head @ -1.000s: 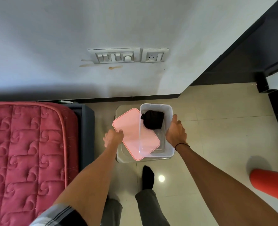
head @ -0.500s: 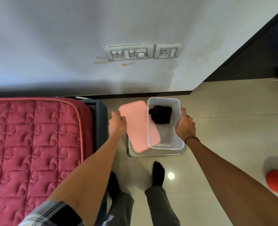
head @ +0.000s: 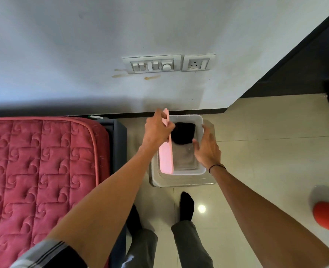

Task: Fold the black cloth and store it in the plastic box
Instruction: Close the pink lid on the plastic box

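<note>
A clear plastic box (head: 198, 120) sits on a small low stand by the wall. The folded black cloth (head: 184, 133) lies in the box's far half. My left hand (head: 157, 130) grips the pink lid (head: 166, 157), which is tilted up on edge along the box's left side. Over the box's right rim hovers my right hand (head: 207, 149), fingers spread and curled, with the thumb reaching inside; whether it touches the rim I cannot tell.
A red quilted mattress (head: 38, 171) on a dark frame fills the left. The wall with a switch panel (head: 154, 64) stands just behind the box. An orange-red object (head: 328, 215) lies on the tiled floor at right. My socked feet (head: 186, 206) are below the stand.
My left hand has lifted the pink lid from lying flat beside the box to standing on edge over its left side. My right hand has loosened from the box's right wall.
</note>
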